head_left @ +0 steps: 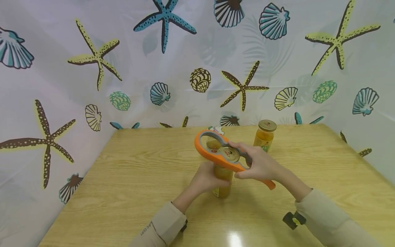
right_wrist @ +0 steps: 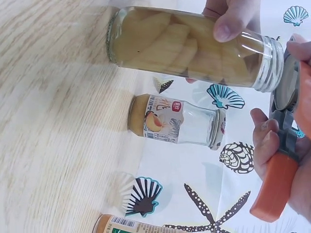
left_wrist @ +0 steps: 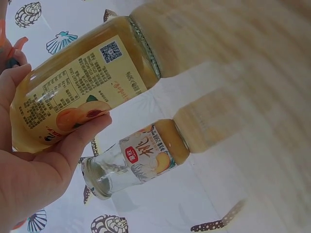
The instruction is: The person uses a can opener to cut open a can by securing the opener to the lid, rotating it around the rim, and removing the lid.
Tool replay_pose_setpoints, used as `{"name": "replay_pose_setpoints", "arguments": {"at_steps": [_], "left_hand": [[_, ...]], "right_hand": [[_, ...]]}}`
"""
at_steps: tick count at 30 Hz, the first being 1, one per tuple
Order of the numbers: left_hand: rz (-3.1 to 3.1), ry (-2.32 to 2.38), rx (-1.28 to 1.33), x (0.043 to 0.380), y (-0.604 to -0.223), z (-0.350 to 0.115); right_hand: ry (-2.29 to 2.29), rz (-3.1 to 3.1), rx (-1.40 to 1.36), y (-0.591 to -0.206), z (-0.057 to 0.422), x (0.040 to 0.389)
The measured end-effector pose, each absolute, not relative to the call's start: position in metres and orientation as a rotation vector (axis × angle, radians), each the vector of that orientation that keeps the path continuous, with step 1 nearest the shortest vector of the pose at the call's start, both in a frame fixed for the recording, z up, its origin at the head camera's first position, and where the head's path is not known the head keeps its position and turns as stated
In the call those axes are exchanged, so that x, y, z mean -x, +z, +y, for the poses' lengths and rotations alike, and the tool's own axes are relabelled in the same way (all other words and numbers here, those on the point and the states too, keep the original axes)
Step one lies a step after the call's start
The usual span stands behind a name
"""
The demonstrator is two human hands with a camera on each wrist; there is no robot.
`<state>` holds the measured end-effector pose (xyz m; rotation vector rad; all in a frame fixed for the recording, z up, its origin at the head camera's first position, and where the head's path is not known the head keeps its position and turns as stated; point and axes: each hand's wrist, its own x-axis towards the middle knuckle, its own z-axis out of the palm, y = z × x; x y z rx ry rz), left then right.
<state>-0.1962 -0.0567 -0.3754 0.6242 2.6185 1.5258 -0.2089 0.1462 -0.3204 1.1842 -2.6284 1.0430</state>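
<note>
My left hand [head_left: 206,179] grips a glass jar of fruit pieces [head_left: 223,190] standing on the table, with its peach label [left_wrist: 77,97] facing the left wrist camera. My right hand [head_left: 260,164] holds an orange and grey jar opener [head_left: 213,156] over the jar's top. A gold lid [head_left: 230,154] sits within the opener's grey ring. In the right wrist view, the glass thread [right_wrist: 272,65] of the jar shows bare, and the lid [right_wrist: 287,85] is tilted away from the mouth. The far side of the jar's rim is hidden.
Behind the held jar stands a partly filled glass jar [right_wrist: 165,119] with a patterned lid. Another gold-lidded jar [head_left: 263,137] with orange contents is at the back right of the wooden table [head_left: 139,164]. A shell-and-starfish cloth [head_left: 185,68] hangs behind the table.
</note>
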Motion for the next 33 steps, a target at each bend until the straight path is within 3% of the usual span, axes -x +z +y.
{"name": "replay_pose_setpoints", "arguments": {"at_steps": [17,33], "left_hand": [[2.782,1.523,-0.722,0.204,-0.374,-0.062],[2.919,1.506,-0.313,0.214,-0.361,-0.081]], "right_hand": [[1.087,-2.631,-1.101,-0.324,0.161,0.202],[1.078,-2.632,-1.047,-0.326,0.164,0.198]]}}
